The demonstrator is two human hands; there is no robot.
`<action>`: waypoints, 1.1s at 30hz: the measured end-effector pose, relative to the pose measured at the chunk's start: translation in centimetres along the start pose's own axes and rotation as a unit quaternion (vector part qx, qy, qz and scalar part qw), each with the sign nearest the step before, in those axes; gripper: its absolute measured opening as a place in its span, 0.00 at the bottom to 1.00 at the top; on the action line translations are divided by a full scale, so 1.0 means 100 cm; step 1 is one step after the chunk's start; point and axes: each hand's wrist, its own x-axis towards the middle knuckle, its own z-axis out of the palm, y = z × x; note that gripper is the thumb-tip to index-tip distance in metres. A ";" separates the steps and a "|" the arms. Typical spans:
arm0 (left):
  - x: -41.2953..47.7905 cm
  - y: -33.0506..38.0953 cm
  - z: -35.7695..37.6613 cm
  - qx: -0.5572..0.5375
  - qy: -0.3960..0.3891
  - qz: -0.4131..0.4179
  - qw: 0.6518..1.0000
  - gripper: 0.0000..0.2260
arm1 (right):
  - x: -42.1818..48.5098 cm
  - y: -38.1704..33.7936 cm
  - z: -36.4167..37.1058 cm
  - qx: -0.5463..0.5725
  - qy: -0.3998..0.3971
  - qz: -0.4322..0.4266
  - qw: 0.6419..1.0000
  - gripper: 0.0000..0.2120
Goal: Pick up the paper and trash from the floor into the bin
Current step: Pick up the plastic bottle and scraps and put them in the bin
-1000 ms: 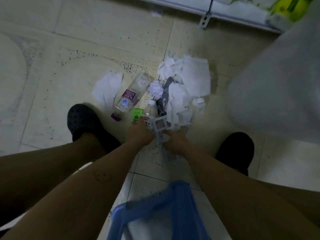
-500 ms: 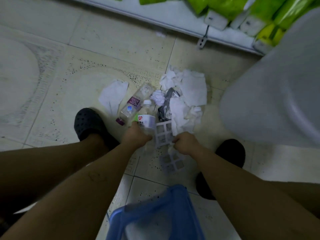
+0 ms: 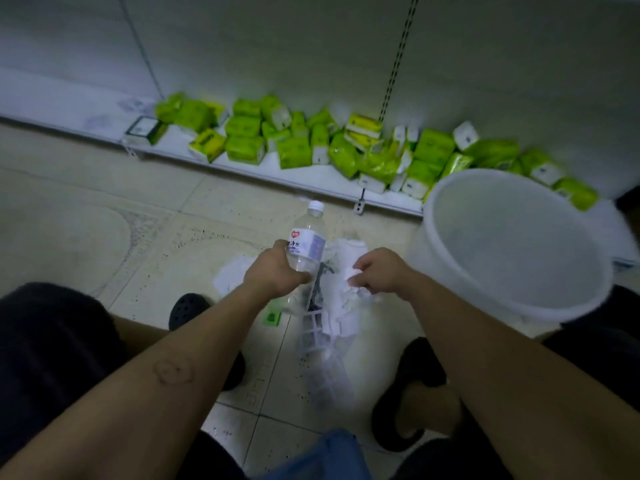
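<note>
- Bottle (image 3: 306, 244), clear plastic, white cap: left hand (image 3: 273, 271) fingers clamped round it, above tiled floor (image 3: 104, 220).
- Crumpled white paper (image 3: 353, 273): pinched in right hand (image 3: 382, 270) fingers.
- Round white plastic bin (image 3: 429, 216): upright, near right hand.

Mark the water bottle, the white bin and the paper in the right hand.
water bottle (image 3: 308, 245): head view, its label.
white bin (image 3: 429, 230): head view, left rim.
paper (image 3: 350, 274): head view, crumpled wad's top.

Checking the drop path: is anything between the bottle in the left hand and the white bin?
Only the right hand, gripping crumpled paper, sits between the bottle and the bin; the bin's mouth is open.
</note>
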 end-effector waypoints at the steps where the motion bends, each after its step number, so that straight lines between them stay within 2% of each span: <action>1: -0.005 0.010 -0.002 -0.002 0.007 0.010 1.000 0.33 | -0.007 -0.001 -0.014 -0.001 0.018 -0.007 1.000 0.08; 5: -0.015 0.062 -0.006 0.020 0.033 0.062 0.997 0.34 | -0.028 0.007 -0.073 0.014 0.121 -0.014 0.992 0.12; 7: -0.015 0.093 -0.004 0.024 0.040 0.091 0.995 0.34 | -0.038 0.020 -0.101 0.064 0.173 -0.006 0.983 0.03; 11: -0.013 0.152 0.014 0.013 0.035 0.137 0.990 0.31 | -0.054 0.066 -0.136 0.093 0.294 0.048 0.950 0.11; 15: -0.002 0.199 0.039 0.018 0.028 0.160 0.987 0.31 | -0.057 0.093 -0.158 0.134 0.376 0.086 0.913 0.07; 22: 0.036 0.254 0.090 -0.002 -0.003 0.147 0.989 0.33 | -0.043 0.158 -0.188 0.195 0.376 0.114 0.898 0.11; 26: 0.053 0.281 0.130 -0.033 -0.029 0.141 0.989 0.37 | -0.042 0.193 -0.192 0.267 0.275 0.148 0.912 0.37; 29: 0.054 0.290 0.154 -0.024 -0.054 0.169 0.984 0.36 | -0.039 0.196 -0.188 0.215 0.219 0.155 0.939 0.45; 33: 0.052 0.281 0.153 0.026 -0.056 0.202 0.977 0.34 | -0.033 0.182 -0.182 0.111 0.248 0.083 0.959 0.42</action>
